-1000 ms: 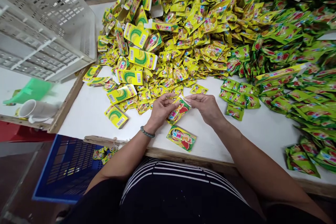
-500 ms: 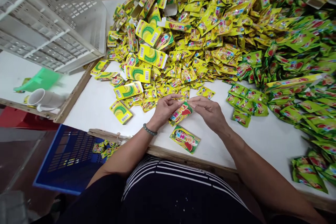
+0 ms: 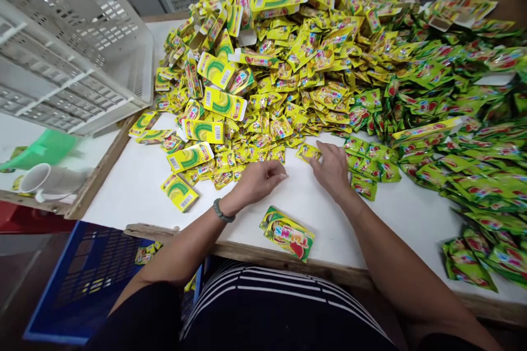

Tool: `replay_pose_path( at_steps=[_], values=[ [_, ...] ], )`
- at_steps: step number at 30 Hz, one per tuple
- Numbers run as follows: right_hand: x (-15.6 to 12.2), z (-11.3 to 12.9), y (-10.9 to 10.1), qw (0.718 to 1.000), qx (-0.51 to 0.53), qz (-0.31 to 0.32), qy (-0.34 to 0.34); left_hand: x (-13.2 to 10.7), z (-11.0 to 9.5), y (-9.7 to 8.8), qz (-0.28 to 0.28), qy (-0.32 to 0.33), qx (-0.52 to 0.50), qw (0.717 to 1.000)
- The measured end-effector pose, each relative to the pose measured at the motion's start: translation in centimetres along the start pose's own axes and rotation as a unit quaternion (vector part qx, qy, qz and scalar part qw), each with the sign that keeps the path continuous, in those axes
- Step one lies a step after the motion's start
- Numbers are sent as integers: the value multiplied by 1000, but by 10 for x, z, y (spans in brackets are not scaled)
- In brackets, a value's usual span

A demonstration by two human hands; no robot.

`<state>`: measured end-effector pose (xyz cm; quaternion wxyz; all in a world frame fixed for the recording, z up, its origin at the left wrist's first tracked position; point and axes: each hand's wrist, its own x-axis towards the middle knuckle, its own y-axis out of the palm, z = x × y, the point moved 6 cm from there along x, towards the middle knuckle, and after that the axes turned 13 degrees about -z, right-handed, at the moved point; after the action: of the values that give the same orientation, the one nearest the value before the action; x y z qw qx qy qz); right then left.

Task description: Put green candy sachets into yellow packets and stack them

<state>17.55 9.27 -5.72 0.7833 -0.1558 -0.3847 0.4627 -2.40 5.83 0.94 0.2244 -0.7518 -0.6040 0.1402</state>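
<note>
My right hand (image 3: 332, 170) reaches forward on the white table, thumb and fingertips closing on the right edge of a small yellow candy packet (image 3: 307, 152) lying flat. To its left, my left hand (image 3: 259, 184) hovers with fingers curled in and thumb against them; nothing shows in it. Nearer my body lie two green-and-yellow Twins candy boxes (image 3: 288, 235), one overlapping the other, watermelon print up. Just right of my right hand is a cluster of green candy packets (image 3: 373, 159).
Behind my hands rises a heap of yellow packets (image 3: 284, 104) and boxes; green packets (image 3: 473, 159) spread along the right. A white crate (image 3: 135, 60) and a mug (image 3: 53, 180) stand left. Below the table edge is a blue crate (image 3: 61, 285).
The box both hands held now lies on the other box, released. My hands have parted, the right going forward to the yellow packet. The view has shifted slightly.
</note>
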Motion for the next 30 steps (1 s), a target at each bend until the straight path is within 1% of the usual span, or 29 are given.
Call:
replay_pose_path(
  at_steps=[1, 2, 3, 4, 6, 7, 9, 11, 12, 13, 14, 15, 16, 18, 20, 22, 24, 25, 27, 30],
  values=[
    [-2, -2, 6, 1000, -15, 18, -2, 11, 0, -7, -39, 7, 56, 998],
    [-4, -3, 11, 999, -25, 36, 1, 21, -1, -11, -67, 10, 103, 992],
    [-6, -2, 14, 998, -33, 52, 6, 30, -3, -12, -82, 12, 143, 986],
    [-7, 0, 14, 997, -35, 65, 9, 38, -5, -11, -87, 15, 173, 981],
    [-3, 3, 7, 997, -24, 79, 11, 49, -11, -1, -73, 35, 211, 974],
    [1, 2, -1, 997, -15, 72, 15, 51, -13, 7, -56, 52, 221, 972],
    [17, -11, -26, 999, -6, 22, 42, 52, -18, 24, -11, 87, 231, 969],
    [35, -37, -58, 993, -30, -62, 92, 48, -20, 43, 37, 118, 228, 966],
    [42, -51, -72, 987, -50, -94, 121, 46, -21, 51, 57, 129, 224, 964],
    [47, -64, -83, 980, -68, -110, 148, 45, -22, 58, 71, 134, 219, 964],
    [50, -74, -89, 975, -83, -109, 174, 44, -22, 64, 75, 132, 219, 964],
    [52, -81, -90, 972, -94, -91, 195, 45, -22, 69, 72, 122, 226, 964],
    [51, -83, -85, 971, -100, -56, 208, 47, -22, 73, 62, 102, 241, 963],
    [46, -74, -68, 972, -98, 33, 210, 53, -18, 76, 26, 44, 287, 957],
    [35, -53, -46, 972, -78, 120, 184, 61, -14, 74, -11, -13, 329, 944],
    [26, -29, -31, 975, -48, 170, 137, 67, -11, 72, -25, -48, 358, 932],
    [20, -13, -24, 977, -30, 186, 104, 70, -6, 70, -11, -69, 373, 925],
    [18, -9, -22, 978, -24, 184, 100, 71, -3, 69, -2, -79, 374, 924],
    [17, -11, -22, 978, -11, 170, 122, 71, 2, 68, 4, -105, 364, 926],
    [17, -21, -23, 976, 21, 136, 167, 72, 5, 68, -12, -128, 337, 933]
  ],
)
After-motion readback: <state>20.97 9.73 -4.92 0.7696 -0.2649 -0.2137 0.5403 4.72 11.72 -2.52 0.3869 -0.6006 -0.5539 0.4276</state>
